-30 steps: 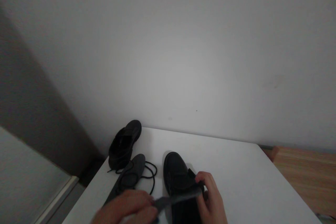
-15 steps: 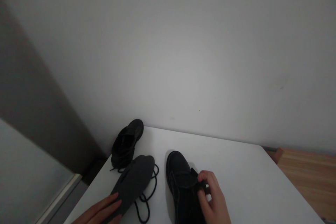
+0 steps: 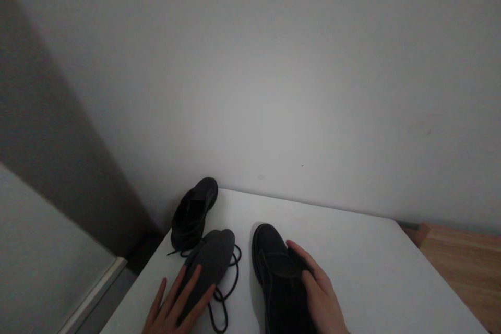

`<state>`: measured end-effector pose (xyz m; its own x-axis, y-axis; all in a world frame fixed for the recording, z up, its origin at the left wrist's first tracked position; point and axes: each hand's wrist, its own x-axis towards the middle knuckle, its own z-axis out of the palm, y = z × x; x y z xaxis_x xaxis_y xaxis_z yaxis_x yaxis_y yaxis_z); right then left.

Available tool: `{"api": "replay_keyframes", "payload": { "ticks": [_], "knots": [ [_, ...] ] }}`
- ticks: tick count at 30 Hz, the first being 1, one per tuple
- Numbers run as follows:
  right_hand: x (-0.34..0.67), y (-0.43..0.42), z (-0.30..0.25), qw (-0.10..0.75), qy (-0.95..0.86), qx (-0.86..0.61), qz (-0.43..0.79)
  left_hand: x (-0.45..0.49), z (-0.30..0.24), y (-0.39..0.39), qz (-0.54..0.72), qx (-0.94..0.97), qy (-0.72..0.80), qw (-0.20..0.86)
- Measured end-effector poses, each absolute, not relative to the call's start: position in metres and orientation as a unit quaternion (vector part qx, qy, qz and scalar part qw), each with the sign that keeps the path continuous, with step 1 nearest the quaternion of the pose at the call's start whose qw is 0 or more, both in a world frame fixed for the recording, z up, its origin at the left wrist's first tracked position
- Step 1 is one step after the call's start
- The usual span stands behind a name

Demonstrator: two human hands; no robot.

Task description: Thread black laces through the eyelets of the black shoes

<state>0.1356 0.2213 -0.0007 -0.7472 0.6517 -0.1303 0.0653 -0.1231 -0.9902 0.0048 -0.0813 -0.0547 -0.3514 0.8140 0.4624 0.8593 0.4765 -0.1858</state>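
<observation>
A black shoe (image 3: 274, 261) stands on the white table, its toe pointing to the wall. My right hand (image 3: 319, 287) grips its right side, the thumb over the edge of the opening and the fingers along the outside. To the left lie grey insoles (image 3: 213, 258), one partly over the other. My left hand (image 3: 178, 305) rests on them with its fingers spread. Black shoelaces (image 3: 236, 276) curl on the table beside the insoles. Behind them, at the table's far left corner, is a second black shoe (image 3: 191, 214).
The white table (image 3: 352, 261) meets a pale wall (image 3: 274, 88) at the back. Wooden flooring or a wooden board (image 3: 457, 266) shows beyond its right edge. A white ledge (image 3: 94, 295) runs along the lower left.
My left hand has slid forward and right over the insoles, its fingers now spread. My right hand has gone from pinching the shoe's flap to gripping the shoe's side.
</observation>
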Motion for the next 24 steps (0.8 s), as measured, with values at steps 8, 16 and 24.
{"api": "replay_keyframes", "payload": {
  "ticks": [8,16,24],
  "knots": [
    [0.077,0.211,0.039,0.293,-0.520,-0.292,0.748,-0.011,-0.048,-0.014,-0.026,-0.476,-0.856,0.200],
    [-0.015,0.193,0.014,0.352,-0.513,-0.256,0.739,-0.016,-0.069,-0.059,0.006,-0.484,-0.833,0.269],
    [-0.085,0.162,-0.028,0.388,-0.552,-0.223,0.704,-0.028,-0.074,-0.082,-0.180,-0.492,-0.808,0.270]
  ]
}}
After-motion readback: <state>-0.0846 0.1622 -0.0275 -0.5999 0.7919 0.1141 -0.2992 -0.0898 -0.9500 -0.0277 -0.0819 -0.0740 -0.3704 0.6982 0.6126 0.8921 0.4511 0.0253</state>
